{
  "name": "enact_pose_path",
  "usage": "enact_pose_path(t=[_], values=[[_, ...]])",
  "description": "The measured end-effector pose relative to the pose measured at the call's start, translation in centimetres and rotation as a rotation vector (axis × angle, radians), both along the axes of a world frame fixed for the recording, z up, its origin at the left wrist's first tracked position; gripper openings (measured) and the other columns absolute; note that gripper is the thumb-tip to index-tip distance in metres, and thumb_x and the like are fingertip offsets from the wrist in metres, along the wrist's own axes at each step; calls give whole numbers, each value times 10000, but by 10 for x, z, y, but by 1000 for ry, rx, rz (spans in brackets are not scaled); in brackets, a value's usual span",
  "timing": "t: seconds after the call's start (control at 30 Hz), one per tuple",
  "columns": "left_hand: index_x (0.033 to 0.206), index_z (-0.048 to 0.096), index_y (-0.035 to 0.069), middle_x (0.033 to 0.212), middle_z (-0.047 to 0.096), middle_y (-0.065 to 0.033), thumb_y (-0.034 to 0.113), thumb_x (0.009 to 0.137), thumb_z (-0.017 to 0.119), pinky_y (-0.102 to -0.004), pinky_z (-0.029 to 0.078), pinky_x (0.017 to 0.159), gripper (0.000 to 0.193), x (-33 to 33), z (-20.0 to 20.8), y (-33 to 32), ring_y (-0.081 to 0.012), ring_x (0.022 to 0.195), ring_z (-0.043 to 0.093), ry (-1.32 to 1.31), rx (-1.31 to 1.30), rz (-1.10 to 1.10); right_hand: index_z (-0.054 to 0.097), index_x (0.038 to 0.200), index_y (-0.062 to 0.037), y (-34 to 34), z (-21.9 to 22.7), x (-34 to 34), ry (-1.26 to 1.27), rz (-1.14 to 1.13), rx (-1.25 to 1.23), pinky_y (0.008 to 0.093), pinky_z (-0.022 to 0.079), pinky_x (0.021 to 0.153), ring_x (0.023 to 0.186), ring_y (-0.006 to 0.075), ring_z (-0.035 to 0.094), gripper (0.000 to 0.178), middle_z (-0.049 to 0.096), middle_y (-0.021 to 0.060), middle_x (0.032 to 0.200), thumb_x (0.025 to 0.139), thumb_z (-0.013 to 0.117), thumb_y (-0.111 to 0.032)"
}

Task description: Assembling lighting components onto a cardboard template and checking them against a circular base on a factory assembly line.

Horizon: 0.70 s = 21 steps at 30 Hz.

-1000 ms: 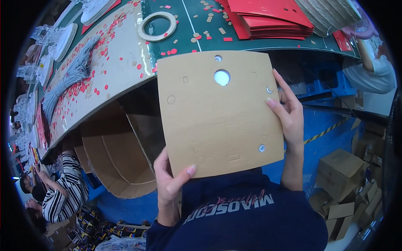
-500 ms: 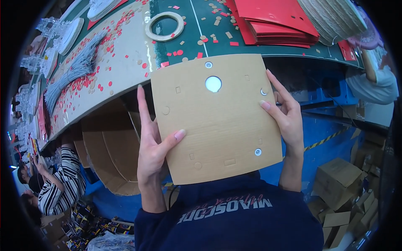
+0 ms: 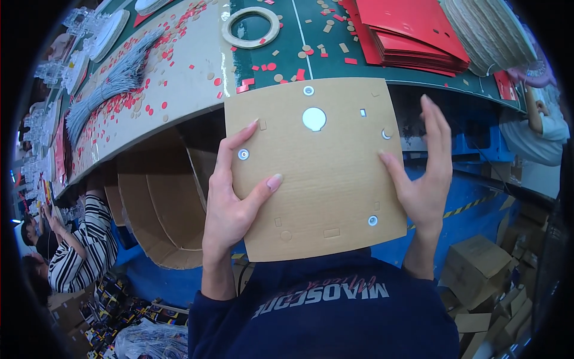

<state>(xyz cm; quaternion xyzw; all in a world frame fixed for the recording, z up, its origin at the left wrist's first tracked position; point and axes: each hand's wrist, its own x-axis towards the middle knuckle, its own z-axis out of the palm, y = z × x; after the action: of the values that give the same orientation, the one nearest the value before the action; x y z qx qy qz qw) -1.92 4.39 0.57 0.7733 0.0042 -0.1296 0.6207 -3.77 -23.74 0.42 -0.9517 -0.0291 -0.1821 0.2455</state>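
A flat brown cardboard sheet (image 3: pixel 311 185), roughly square, is held up in front of my body. It has a large round hole near its far edge, several small holes with pale rims, and scored outlines where pieces are still in place. My left hand (image 3: pixel 236 200) grips its left side, thumb on the face and index finger beside a scored rectangle near the far left. At the right edge my right hand (image 3: pixel 427 167) has its fingers spread away from the sheet, its thumb at the edge; whether the thumb touches is unclear.
Beyond the sheet, a table (image 3: pixel 197 72) carries scattered red and brown cut-outs, a tape roll (image 3: pixel 276 30), a bundle of grey ties (image 3: pixel 110 90) and red sheets (image 3: pixel 412 36). An open carton (image 3: pixel 158 197) stands below left. More boxes (image 3: pixel 478 269) lie right. People sit at both sides.
My left fingers have moved onto the sheet's face, and my right fingers have come off its edge. A round hole at left and a small rectangular one at upper right now stand open.
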Motion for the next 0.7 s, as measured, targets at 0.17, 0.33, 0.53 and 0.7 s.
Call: enact_pose_path(t=[0.17,0.33,0.53,0.7], values=[[1497,440,68,1291,627,-246,109,836,725,-425,518,1005,721,1,0,6,-301,1131,665,-98,64,-67,327,1584,-40,12,7,3,0,253,119,483,307,1191,1428,387,423,1082,427,176,1570,686,892,-248],[1494,455,72,1343,601,-229,109,813,739,-416,509,1015,739,4,-2,-1,-307,1175,647,-165,53,-15,325,1584,-44,8,6,7,217,228,127,473,342,1177,1425,343,425,1080,532,131,1488,686,884,-262],[1280,579,56,1411,502,-176,53,760,792,-396,466,1049,561,18,-2,4,-284,1326,525,1,19,-85,399,1553,-69,10,-7,8,198,187,147,461,363,1171,1430,346,421,1008,514,163,1494,683,870,-258],[1272,586,44,1485,488,-170,99,734,813,-459,398,1114,586,8,-7,11,-333,1360,510,-384,154,33,476,1511,-86,13,-5,12,197,181,225,451,372,1171,1427,353,430,946,495,191,1507,667,875,-240]])
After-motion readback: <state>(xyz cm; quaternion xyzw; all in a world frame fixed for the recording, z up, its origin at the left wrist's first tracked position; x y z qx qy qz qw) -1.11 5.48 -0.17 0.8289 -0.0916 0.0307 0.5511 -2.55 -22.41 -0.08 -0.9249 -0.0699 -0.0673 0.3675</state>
